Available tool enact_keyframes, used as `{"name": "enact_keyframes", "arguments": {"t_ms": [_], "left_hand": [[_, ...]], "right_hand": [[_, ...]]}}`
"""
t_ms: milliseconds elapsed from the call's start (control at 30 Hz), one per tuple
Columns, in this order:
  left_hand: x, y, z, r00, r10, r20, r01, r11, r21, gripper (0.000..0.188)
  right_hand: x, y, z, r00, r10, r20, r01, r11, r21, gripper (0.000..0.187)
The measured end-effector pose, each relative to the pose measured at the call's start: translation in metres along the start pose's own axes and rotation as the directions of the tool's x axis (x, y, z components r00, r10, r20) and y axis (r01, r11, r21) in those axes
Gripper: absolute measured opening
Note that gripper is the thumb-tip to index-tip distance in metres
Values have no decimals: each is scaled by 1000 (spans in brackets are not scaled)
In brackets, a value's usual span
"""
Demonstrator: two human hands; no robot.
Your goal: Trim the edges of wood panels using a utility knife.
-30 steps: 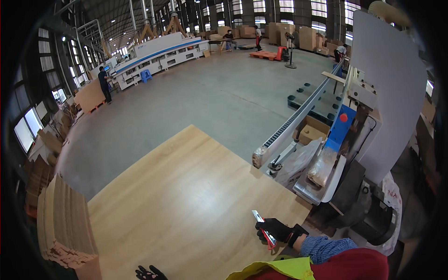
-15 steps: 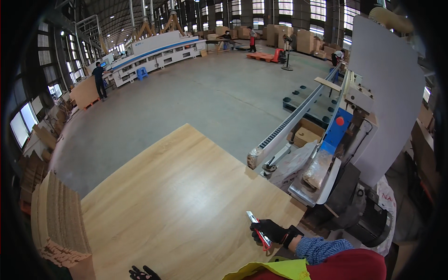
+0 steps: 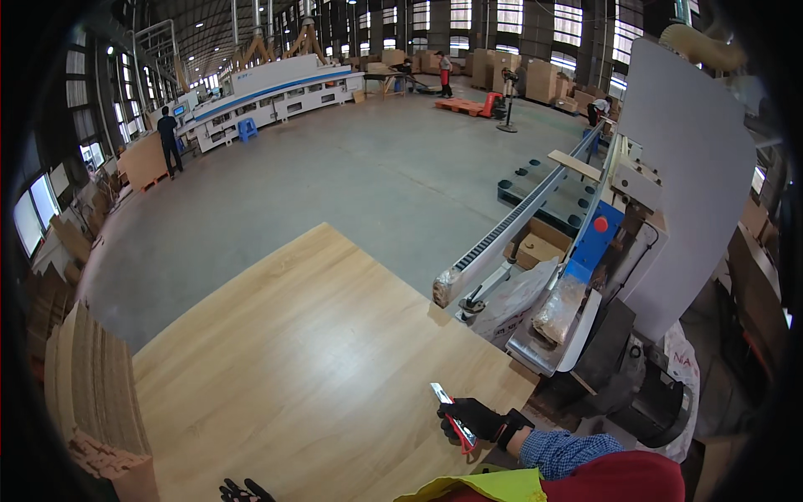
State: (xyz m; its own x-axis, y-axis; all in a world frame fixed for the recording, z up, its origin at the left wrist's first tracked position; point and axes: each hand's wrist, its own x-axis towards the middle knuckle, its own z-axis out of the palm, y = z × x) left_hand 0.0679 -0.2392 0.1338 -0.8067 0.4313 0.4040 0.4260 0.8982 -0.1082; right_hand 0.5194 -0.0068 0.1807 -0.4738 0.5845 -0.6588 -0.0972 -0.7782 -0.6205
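My gloved right hand (image 3: 473,418) is gripping a red utility knife (image 3: 452,418) over the wooden panel (image 3: 318,376); left hand (image 3: 245,491) barely peeks in, can't tell its grip.

Large factory hall, grey concrete floor (image 3: 351,176), tall windows (image 3: 577,21) along far wall, long white-blue machine (image 3: 268,88), stacked cardboard boxes (image 3: 519,79), daylight.

1. Open brown cardboard box (image 3: 535,244), rectangular, on the floor beside the machine rail.
2. Stacked tan cartons (image 3: 535,79), far right of the hall, near the windows.
3. White sack (image 3: 682,376) with red print, slumped at the machine's base, lower right.
4. Small lit screen (image 3: 179,110), blue-white, on the long far machine.
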Motion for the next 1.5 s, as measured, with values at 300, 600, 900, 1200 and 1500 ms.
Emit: {"name": "enact_keyframes", "arguments": {"t_ms": [300,600,900,1200,1500], "left_hand": [[0,-2,9,1000,3,-2,-3,1000,6,59],[0,-3,14,998,6,-58,-5,1000,12,56],[0,-3,8,1000,-11,7,12,999,-43,59],[3,-3,3,994,-14,109,18,999,-35,61],[2,-1,-6,979,-43,198,58,996,-71,66]], "right_hand": [[2,1,-1,1000,-2,0,2,1000,8,25],[0,-3,3,1000,-14,19,14,1000,0,24],[4,1,-2,999,3,36,-4,1000,25,24],[3,2,-2,999,-15,37,14,999,33,24],[6,6,-7,998,-48,49,47,999,17,26]]}}
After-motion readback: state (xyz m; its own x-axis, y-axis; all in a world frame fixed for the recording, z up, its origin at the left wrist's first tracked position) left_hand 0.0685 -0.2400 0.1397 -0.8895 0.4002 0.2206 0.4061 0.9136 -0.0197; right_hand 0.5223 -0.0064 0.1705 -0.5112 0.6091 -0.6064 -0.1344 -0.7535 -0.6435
